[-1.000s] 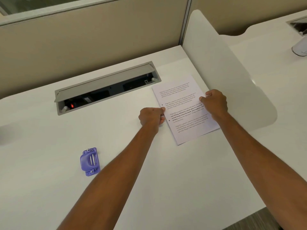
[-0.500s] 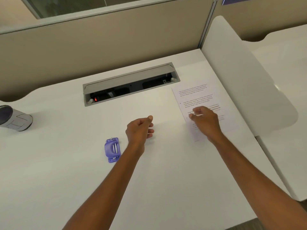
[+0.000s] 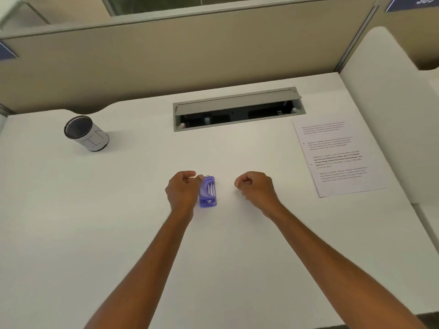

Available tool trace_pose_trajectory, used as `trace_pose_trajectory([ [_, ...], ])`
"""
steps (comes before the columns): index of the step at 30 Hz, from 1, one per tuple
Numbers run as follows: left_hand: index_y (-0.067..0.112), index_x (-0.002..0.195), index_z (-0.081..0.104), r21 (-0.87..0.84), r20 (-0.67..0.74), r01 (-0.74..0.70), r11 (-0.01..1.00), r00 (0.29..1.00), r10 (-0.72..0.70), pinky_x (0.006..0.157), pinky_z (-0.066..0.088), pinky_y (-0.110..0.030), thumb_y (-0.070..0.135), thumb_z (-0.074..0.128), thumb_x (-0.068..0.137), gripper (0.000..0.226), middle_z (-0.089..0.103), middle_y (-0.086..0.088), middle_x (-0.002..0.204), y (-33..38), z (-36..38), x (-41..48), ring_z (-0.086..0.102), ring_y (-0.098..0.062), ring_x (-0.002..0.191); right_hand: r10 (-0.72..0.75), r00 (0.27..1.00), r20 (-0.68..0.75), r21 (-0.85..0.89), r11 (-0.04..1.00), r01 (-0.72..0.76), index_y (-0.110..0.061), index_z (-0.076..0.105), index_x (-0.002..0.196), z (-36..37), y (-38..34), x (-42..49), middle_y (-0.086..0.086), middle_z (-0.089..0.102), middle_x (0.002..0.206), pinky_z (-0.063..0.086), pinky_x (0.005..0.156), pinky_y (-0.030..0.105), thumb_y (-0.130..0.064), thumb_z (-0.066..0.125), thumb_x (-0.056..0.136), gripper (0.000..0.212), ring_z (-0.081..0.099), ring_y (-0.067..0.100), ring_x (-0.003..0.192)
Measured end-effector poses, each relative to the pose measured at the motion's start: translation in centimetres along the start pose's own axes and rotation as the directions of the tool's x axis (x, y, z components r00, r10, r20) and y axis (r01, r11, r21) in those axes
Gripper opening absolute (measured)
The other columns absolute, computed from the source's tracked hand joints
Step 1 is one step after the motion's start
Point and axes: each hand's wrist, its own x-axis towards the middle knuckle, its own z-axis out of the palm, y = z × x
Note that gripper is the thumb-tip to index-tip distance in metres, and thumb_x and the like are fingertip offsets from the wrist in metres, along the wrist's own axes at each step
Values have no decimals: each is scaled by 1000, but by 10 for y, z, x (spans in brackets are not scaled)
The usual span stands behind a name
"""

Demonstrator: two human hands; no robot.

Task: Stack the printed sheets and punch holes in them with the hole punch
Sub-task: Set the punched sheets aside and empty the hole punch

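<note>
Overhead, "385" reads; left hand [image 3: 182,191] curls against hole punch [image 3: 207,192], right hand [image 3: 255,186] fisted, empty.

one head-worn camera looks forward and steeply down from close above the white desk [image 3: 118,233] toward the partition [image 3: 166,55].

Counter [image 3: 118,233] bare around hole punch [image 3: 208,192]; cup [image 3: 86,134] far left, sheets [image 3: 337,157] right, cable tray [image 3: 237,110] behind, side divider [image 3: 389,115] blocks right edge.

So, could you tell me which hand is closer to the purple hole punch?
The left hand, right beside the translucent purple plastic hole punch; the right hand sits clearly apart.
</note>
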Motion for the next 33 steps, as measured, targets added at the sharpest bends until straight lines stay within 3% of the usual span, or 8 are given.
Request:
trace_pose_trajectory([
  [3, 15, 92, 81, 10, 72, 61, 998, 995, -62, 99, 66, -52, 21, 81, 94, 6, 82, -15, 108, -8, -4, 2, 73, -30, 89, 4, 999, 43, -45, 999, -2, -8, 81, 88, 27, -12, -3, -3, 76, 82, 63, 87, 46, -17, 72, 94, 14, 69, 21, 80],
  [7, 17, 74, 79, -20, 127, 106, 994, 987, -103, 99, 65, -58, 16, 81, 95, 21, 85, -21, 99, -17, -5, 1, 82, -45, 100, -3, 999, 35, -180, 984, 9, -6, 79, 85, 55, -21, -2, 4, 81, 93, 59, 83, 40, -17, 66, 94, 18, 75, 30, 95],
  [13, 10, 77, 78, -73, 186, 146, 987, 974, -131, 96, 67, -57, 13, 79, 97, 20, 83, -24, 98, -24, -7, 7, 75, -31, 79, 54, 999, 2, -241, 969, -52, -1, 74, 86, 70, -24, 3, 12, 79, 90, 58, 72, 43, -18, 66, 91, 19, 72, 35, 86],
  [15, 10, 79, 79, -85, 193, 146, 986, 973, -127, 95, 68, -55, 12, 79, 97, 19, 83, -28, 104, -25, -7, 8, 75, -31, 79, 57, 998, -5, -233, 971, -56, 2, 73, 86, 72, -25, 4, 16, 77, 87, 48, 66, 38, -17, 67, 90, 21, 62, 31, 73],
  [19, -1, 87, 82, -92, 194, 150, 984, 972, -130, 98, 66, -58, 11, 79, 97, 16, 83, -24, 98, -26, -8, 8, 72, -30, 80, 42, 999, 14, -227, 973, -37, 7, 67, 79, 74, -29, 5, 17, 60, 72, 38, 64, 35, -16, 69, 92, 27, 46, 23, 67],
  [25, -1, 96, 84, -77, 199, 148, 986, 971, -130, 95, 67, -55, 13, 78, 99, 15, 84, -24, 103, -27, -8, 5, 82, -45, 98, 31, 999, 32, -216, 976, -23, -13, 55, 62, 76, -27, 5, 5, 49, 60, 31, 57, 31, -15, 72, 93, 35, 37, 20, 58],
  [28, 2, 94, 85, -64, 204, 128, 990, 972, -113, 94, 68, -53, 14, 79, 98, 15, 85, -20, 99, -28, -8, 5, 83, -41, 97, 29, 999, 17, -208, 978, -25, -16, 51, 56, 76, -25, 6, -1, 46, 54, 31, 53, 29, -16, 73, 92, 42, 36, 17, 53],
  [33, 4, 95, 85, -76, 215, 142, 987, 969, -123, 96, 67, -54, 13, 78, 99, 12, 85, -20, 101, -28, -10, 5, 81, -44, 103, 57, 998, 29, -170, 984, -51, 7, 63, 68, 77, -23, 5, 9, 55, 64, 35, 62, 34, -16, 74, 90, 34, 43, 22, 64],
])
